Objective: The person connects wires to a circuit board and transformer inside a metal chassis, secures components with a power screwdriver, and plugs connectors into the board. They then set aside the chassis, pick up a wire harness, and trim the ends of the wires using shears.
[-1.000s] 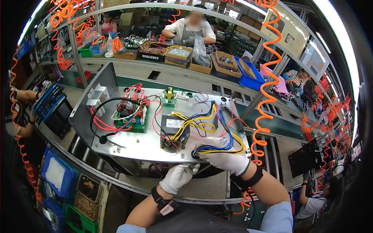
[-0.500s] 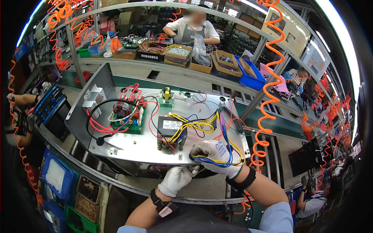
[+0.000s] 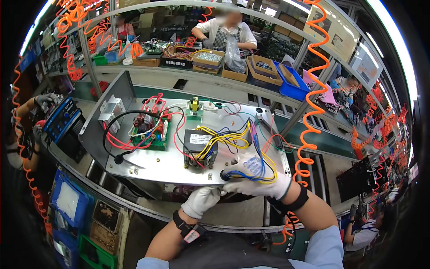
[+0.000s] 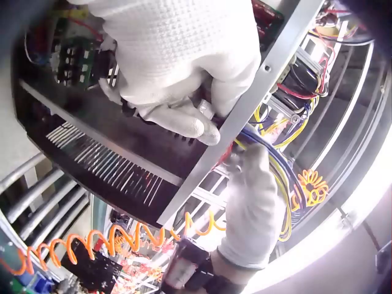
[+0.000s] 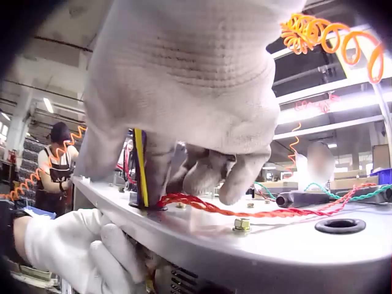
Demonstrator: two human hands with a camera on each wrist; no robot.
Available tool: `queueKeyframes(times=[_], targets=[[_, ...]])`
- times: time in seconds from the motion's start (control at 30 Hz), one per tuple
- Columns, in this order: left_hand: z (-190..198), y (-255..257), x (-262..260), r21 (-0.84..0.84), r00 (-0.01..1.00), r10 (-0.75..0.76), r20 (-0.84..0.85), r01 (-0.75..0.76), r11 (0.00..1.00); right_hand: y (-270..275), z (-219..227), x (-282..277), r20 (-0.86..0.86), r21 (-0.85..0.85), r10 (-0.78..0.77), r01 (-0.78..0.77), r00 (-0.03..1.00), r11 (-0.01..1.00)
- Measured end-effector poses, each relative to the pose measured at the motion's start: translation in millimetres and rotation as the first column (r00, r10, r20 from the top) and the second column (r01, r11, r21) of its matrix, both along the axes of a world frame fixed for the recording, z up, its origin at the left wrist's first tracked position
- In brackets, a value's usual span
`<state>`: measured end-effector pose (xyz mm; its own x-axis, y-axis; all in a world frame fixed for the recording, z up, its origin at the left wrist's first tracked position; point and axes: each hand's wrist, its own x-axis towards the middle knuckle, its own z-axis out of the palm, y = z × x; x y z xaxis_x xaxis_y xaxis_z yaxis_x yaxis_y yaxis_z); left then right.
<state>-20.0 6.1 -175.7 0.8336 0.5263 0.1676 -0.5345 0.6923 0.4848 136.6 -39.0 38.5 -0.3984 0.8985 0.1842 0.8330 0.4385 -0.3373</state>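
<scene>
A metal chassis panel (image 3: 179, 171) carries a transformer (image 3: 200, 142) and a green circuit board (image 3: 154, 136). At the panel's near edge, blue and yellow wires (image 3: 268, 160) arch over my gloved right hand (image 3: 257, 172) into a black-rimmed hole. In the right wrist view, my right hand (image 5: 190, 92) curls around the wires (image 5: 142, 165) where they enter the hole. My gloved left hand (image 3: 200, 200) is below the panel edge. In the left wrist view, my left hand (image 4: 177, 67) has curled fingers pinching a small pale piece (image 4: 205, 109), its kind unclear.
Orange coiled hoses (image 3: 311, 112) hang around the station. Blue bins (image 3: 67, 197) and a green bin (image 3: 96, 251) stand at lower left. Across the line a person (image 3: 227, 33) works behind cardboard boxes (image 3: 208, 58). A blue-fronted unit (image 3: 62, 119) is at left.
My right hand has shifted at the hole, its thumb now lower over the panel edge, near my left fingertips. The wires stay draped over it. My left hand remains below the edge.
</scene>
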Motion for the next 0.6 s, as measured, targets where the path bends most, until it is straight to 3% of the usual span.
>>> queueKeyframes(times=[0.03, 0.07, 0.1, 0.13, 0.17, 0.2, 0.23, 0.27, 0.3, 0.37, 0.43, 0.5, 0.57, 0.6], targets=[[-2.1, 0.5, -1.8, 0.222, 0.985, 0.129, -0.112, -0.101, 0.970, -1.6, 6.4, -0.7, -0.106, -0.136, -0.037, 0.022, 0.994, 0.990], [4.7, -2.4, -3.2, 0.218, 0.985, 0.131, -0.114, -0.104, 0.970, -9.7, -3.9, 2.1, -0.389, -0.044, -0.105, 0.095, 0.915, 0.994], [19.3, -9.3, -6.3, 0.056, 0.978, 0.116, -0.172, -0.108, 0.993, -11.2, 6.1, -2.8, -0.295, -0.010, -0.170, 0.174, 0.940, 0.985], [32.1, -13.2, -8.9, -0.103, 0.968, 0.087, -0.233, -0.114, 0.988, -9.6, 2.6, -3.7, -0.229, -0.028, -0.138, 0.135, 0.964, 0.990], [41.4, -14.2, -9.3, -0.107, 0.964, 0.077, -0.254, -0.106, 0.989, -9.9, -3.9, -5.3, -0.169, -0.048, -0.109, 0.102, 0.980, 0.994], [48.8, -16.6, -8.3, 0.171, 0.864, 0.244, -0.442, -0.186, 0.968, -10.3, -15.8, -9.0, -0.144, 0.017, -0.128, 0.132, 0.981, 0.991], [50.5, -22.1, -5.6, 0.448, 0.715, 0.432, -0.549, -0.184, 0.875, -9.3, -30.7, -12.9, -0.116, 0.083, -0.150, 0.160, 0.982, 0.984], [48.5, -25.1, 4.0, 0.594, 0.532, 0.533, -0.658, -0.069, 0.802, -4.3, -41.1, -17.1, -0.006, 0.209, -0.167, 0.164, 0.986, 0.964], [59.9, -31.2, 7.0, 0.878, 0.335, 0.812, -0.478, 0.203, 0.433, -5.4, -43.4, -19.8, 0.061, 0.163, -0.250, 0.237, 0.966, 0.958], [50.5, -38.4, 3.0, 0.815, 0.300, 0.758, -0.580, 0.212, 0.539, -7.4, -39.3, -16.1, 0.079, 0.020, -0.265, 0.265, 0.961, 0.964], [50.0, -47.6, -9.5, 0.584, 0.456, 0.657, -0.600, -0.313, 0.749, -19.3, -44.7, -11.4, -0.068, 0.085, -0.283, 0.288, 0.957, 0.954], [37.2, -47.4, -36.3, 0.690, 0.409, 0.731, -0.546, -0.275, 0.669, -34.0, -58.6, -11.3, -0.238, 0.202, -0.244, 0.294, 0.940, 0.934], [23.1, -39.3, -54.2, 0.495, 0.322, 0.497, -0.806, -0.092, 0.864, -47.4, -47.4, -18.4, -0.375, 0.103, -0.267, 0.326, 0.888, 0.940], [33.4, -33.1, -54.8, 0.433, 0.287, 0.392, -0.874, 0.094, 0.897, -57.0, -45.5, -20.6, -0.482, -0.048, -0.368, 0.396, 0.795, 0.917]])
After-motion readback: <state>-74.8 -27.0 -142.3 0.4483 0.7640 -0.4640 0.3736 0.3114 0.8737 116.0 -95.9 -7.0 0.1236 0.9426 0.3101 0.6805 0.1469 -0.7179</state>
